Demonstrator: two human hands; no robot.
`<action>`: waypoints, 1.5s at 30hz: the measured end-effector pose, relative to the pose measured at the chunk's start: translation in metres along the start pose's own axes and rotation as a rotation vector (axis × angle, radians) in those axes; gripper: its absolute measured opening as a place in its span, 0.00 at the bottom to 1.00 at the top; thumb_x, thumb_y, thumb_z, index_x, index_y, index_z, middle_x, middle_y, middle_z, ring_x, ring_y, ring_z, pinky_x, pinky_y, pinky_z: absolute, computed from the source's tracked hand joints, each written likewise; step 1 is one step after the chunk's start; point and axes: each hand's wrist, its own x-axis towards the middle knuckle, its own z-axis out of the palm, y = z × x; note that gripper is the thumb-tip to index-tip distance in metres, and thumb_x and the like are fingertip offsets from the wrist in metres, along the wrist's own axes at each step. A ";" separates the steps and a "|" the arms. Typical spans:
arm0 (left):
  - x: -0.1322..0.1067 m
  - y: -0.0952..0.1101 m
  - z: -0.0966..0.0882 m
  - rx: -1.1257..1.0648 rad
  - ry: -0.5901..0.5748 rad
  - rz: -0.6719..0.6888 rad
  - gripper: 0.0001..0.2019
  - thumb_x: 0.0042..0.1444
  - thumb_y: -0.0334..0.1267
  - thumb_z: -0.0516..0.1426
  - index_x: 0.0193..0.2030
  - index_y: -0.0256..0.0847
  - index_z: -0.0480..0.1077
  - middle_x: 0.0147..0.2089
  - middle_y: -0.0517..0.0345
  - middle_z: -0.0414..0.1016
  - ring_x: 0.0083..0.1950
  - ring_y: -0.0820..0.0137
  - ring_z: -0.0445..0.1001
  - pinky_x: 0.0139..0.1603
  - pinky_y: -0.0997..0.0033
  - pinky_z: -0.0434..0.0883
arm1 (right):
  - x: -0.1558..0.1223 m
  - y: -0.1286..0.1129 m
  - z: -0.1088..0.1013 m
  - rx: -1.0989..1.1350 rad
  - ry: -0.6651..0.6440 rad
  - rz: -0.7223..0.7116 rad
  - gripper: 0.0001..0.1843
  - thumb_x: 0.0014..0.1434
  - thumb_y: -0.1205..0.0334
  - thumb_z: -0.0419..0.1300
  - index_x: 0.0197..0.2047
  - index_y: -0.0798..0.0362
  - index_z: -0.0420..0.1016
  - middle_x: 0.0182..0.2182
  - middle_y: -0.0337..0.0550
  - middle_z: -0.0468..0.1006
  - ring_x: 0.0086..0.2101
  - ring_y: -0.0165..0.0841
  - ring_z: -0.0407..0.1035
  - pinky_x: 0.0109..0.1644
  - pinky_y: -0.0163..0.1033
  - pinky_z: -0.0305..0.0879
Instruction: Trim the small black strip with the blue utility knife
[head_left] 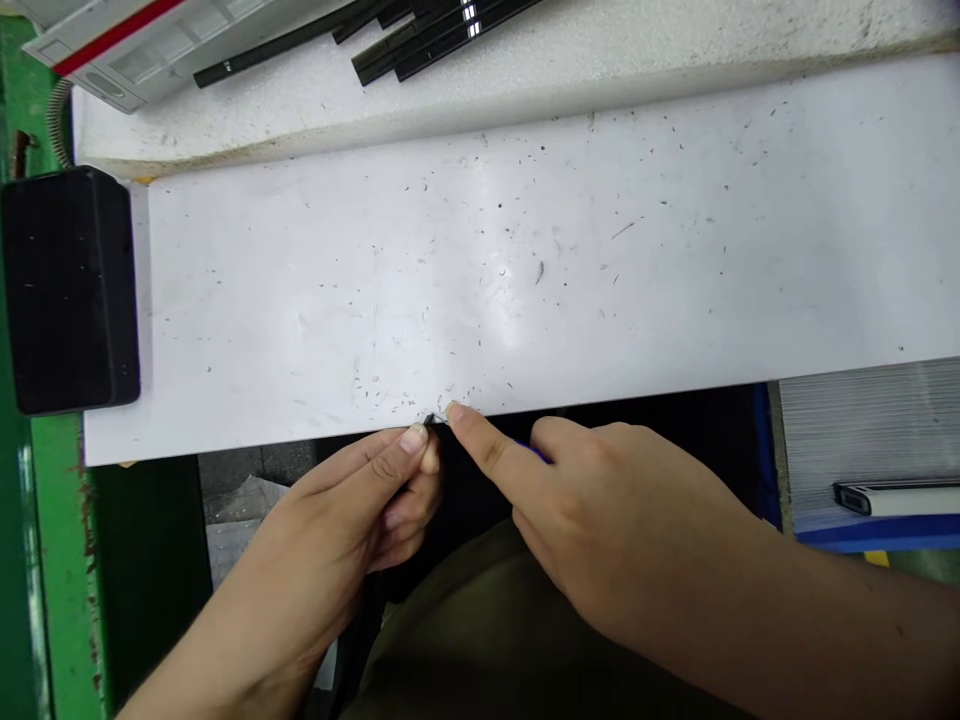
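Observation:
My left hand (pixel 360 510) is closed in a pinch at the near edge of the white work board (pixel 525 260), gripping a thin dark strip whose tip (pixel 430 420) just shows past the fingertips. My right hand (pixel 600 510) is closed with the forefinger stretched out, its tip touching the strip's tip at the board's edge. A bit of something blue (pixel 538 455) peeks from under the right fingers; I cannot tell what it is. The rest of the strip is hidden below my left hand.
A black box (pixel 71 290) sits at the board's left end. Several black strips (pixel 420 35) and a grey device with a red stripe (pixel 142 45) lie at the back. A stack of white sheets (pixel 862 430) with a white-and-black tool (pixel 892 497) lies at the right. Dark specks dot the board.

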 end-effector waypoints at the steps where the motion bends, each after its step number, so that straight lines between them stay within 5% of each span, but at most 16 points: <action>1: 0.000 0.000 0.000 -0.001 -0.002 -0.001 0.22 0.59 0.53 0.58 0.21 0.40 0.63 0.21 0.65 0.55 0.22 0.76 0.49 0.20 0.75 0.52 | -0.001 -0.001 0.001 -0.014 0.004 0.004 0.41 0.55 0.71 0.52 0.72 0.62 0.51 0.23 0.38 0.64 0.17 0.30 0.54 0.19 0.37 0.40; 11: 0.001 0.002 0.000 0.002 -0.017 -0.016 0.21 0.58 0.52 0.59 0.22 0.40 0.64 0.21 0.65 0.55 0.22 0.76 0.49 0.20 0.75 0.50 | -0.003 -0.003 0.008 0.148 0.057 0.077 0.36 0.63 0.73 0.49 0.73 0.55 0.50 0.27 0.38 0.69 0.23 0.31 0.62 0.25 0.38 0.51; 20: 0.001 0.001 0.000 -0.015 -0.006 -0.012 0.20 0.59 0.51 0.59 0.23 0.40 0.65 0.21 0.66 0.55 0.22 0.77 0.48 0.20 0.76 0.49 | -0.001 -0.005 0.004 0.012 -0.005 0.023 0.38 0.59 0.71 0.51 0.72 0.63 0.51 0.26 0.41 0.69 0.20 0.30 0.57 0.20 0.38 0.45; 25: 0.002 0.001 -0.003 -0.019 -0.033 -0.010 0.19 0.58 0.51 0.59 0.24 0.40 0.65 0.21 0.66 0.54 0.22 0.77 0.49 0.20 0.77 0.49 | -0.006 -0.010 0.006 -0.098 0.099 0.072 0.38 0.57 0.68 0.52 0.72 0.59 0.54 0.23 0.38 0.65 0.16 0.29 0.51 0.18 0.37 0.40; 33: 0.003 0.002 -0.004 -0.020 -0.046 -0.009 0.16 0.59 0.50 0.59 0.28 0.41 0.68 0.21 0.67 0.54 0.22 0.77 0.48 0.19 0.79 0.51 | 0.000 -0.002 0.006 0.196 0.009 0.127 0.36 0.65 0.73 0.50 0.73 0.53 0.49 0.27 0.37 0.72 0.24 0.31 0.67 0.27 0.38 0.59; 41: 0.002 0.004 -0.002 -0.010 -0.028 -0.001 0.18 0.59 0.51 0.59 0.26 0.41 0.66 0.21 0.66 0.54 0.22 0.76 0.49 0.20 0.78 0.50 | -0.002 -0.008 0.008 0.043 0.033 0.062 0.37 0.60 0.73 0.50 0.73 0.60 0.50 0.26 0.39 0.69 0.20 0.30 0.60 0.20 0.37 0.47; 45: 0.001 0.003 -0.001 -0.011 -0.029 0.005 0.17 0.59 0.51 0.58 0.27 0.41 0.66 0.21 0.67 0.54 0.22 0.77 0.48 0.20 0.78 0.51 | -0.005 -0.009 0.013 -0.083 0.099 0.081 0.39 0.58 0.73 0.50 0.72 0.56 0.53 0.24 0.37 0.65 0.16 0.29 0.53 0.19 0.37 0.42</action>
